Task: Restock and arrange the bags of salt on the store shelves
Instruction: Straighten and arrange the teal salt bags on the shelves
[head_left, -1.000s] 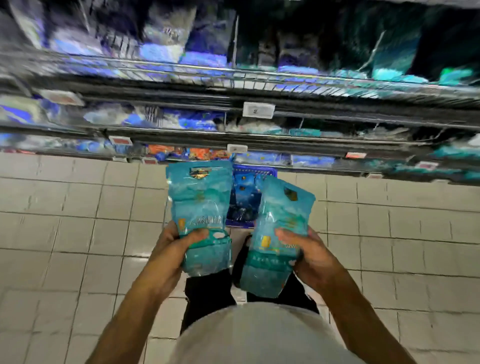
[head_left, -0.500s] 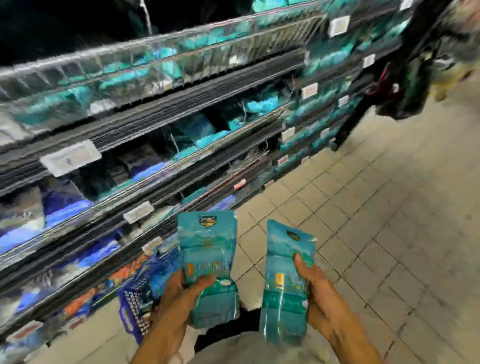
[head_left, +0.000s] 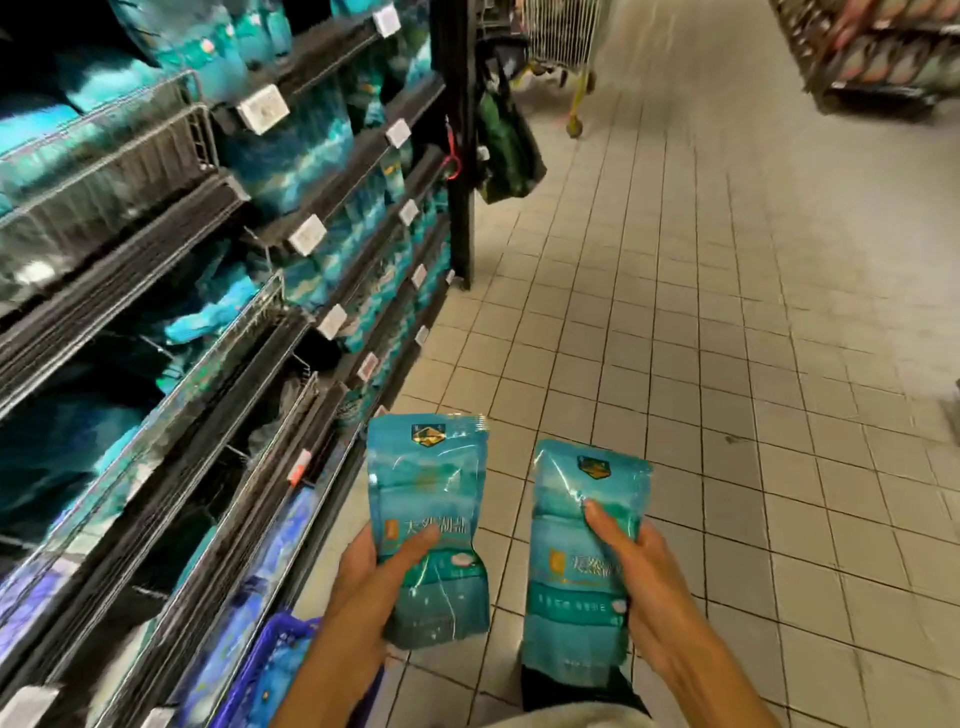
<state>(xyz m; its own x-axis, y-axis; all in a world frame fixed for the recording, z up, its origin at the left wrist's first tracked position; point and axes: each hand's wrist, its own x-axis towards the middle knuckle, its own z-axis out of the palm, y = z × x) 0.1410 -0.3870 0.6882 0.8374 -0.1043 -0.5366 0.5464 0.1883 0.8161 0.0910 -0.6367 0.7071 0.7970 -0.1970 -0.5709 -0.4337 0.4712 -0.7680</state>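
I hold two teal bags of salt upright in front of me, low in the view. My left hand (head_left: 371, 574) grips the left salt bag (head_left: 428, 499) from its lower left, thumb across the front. My right hand (head_left: 641, 582) grips the right salt bag (head_left: 569, 587) from its right side, thumb on the front. The two bags are a little apart. The store shelves (head_left: 291, 234) run along my left, several tiers with teal salt bags (head_left: 291, 150) on them and white price tags (head_left: 307, 235) along the edges.
A blue basket (head_left: 270, 654) sits on the floor at the lower left beside the shelves. Dark green bags (head_left: 506, 140) hang at the shelf end. A wire cart (head_left: 561, 41) stands far up the tiled aisle (head_left: 727, 312). Another shelf unit (head_left: 883, 52) is at the far right.
My view has swung from facing the shelves to looking right along the aisle. Both hands keep the same two bags, held in much the same pose.
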